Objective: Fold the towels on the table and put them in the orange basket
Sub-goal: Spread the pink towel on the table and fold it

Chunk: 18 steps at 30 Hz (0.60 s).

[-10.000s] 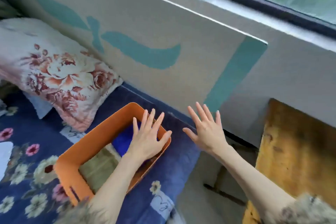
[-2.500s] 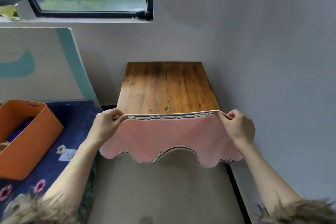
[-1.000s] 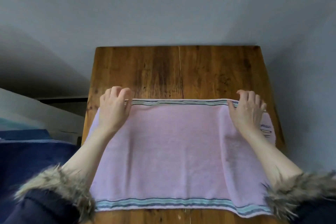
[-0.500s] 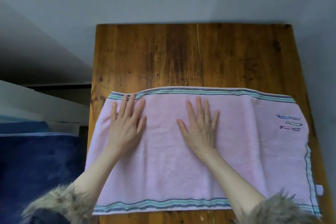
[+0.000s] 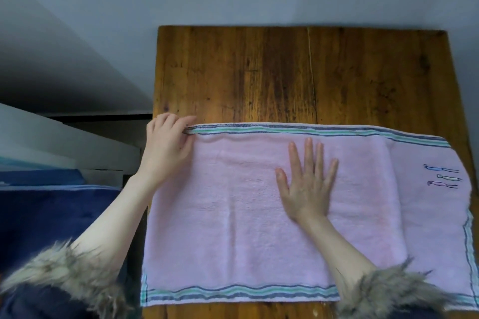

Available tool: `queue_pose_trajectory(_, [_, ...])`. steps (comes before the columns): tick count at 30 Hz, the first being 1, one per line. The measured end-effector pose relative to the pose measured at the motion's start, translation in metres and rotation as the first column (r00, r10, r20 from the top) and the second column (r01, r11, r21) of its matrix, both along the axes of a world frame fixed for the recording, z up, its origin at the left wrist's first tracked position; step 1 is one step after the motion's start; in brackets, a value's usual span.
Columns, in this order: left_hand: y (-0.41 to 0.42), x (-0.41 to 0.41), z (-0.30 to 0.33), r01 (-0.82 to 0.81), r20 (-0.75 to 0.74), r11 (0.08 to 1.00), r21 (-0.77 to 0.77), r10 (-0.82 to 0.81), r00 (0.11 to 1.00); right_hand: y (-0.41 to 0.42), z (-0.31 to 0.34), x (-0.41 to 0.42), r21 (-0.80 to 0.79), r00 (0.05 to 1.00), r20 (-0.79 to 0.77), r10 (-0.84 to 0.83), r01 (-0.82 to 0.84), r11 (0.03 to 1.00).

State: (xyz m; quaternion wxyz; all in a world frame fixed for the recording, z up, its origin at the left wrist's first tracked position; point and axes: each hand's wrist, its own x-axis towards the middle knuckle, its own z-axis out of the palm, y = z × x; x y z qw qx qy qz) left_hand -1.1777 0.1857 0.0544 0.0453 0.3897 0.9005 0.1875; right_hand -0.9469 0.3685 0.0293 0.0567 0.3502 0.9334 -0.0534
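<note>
Towel's far left corner: we cannot see it, as the left hand [image 5: 166,147] curls over it; the fingertips are tucked out of sight.
Towel [image 5: 233,215] under the palms: we lose the patch beneath the flat right hand [image 5: 305,184] and both forearms.
Towel's near right part: it is hidden by the fur cuff [image 5: 388,292], and the right border runs off the picture's edge.
Embroidered marks [image 5: 440,176]: we find them too small to make out.
Counter [image 5: 285,72]: its near edge is cut off at the bottom and its middle is covered by the towel.
Sleeves: both are cropped by the bottom edge.
Blue fabric [image 5: 51,215]: it is cut off at the left, and we cannot tell what it is.
</note>
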Motion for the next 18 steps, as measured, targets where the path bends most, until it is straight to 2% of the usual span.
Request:
queue_pose_trajectory(8, [0.0,-0.019,0.019,-0.17,-0.136,0.985,-0.03,0.164,0.977,0.0,0.001,-0.001,0.017,1.0,0.02,-0.009,0.009,1.0])
queue_pose_trajectory(18, [-0.002,-0.036,0.029,-0.366,-0.131,0.923,-0.118,0.351,0.927,0.0,0.003,-0.001,0.007,1.0,0.023,-0.016,0.016,1.0])
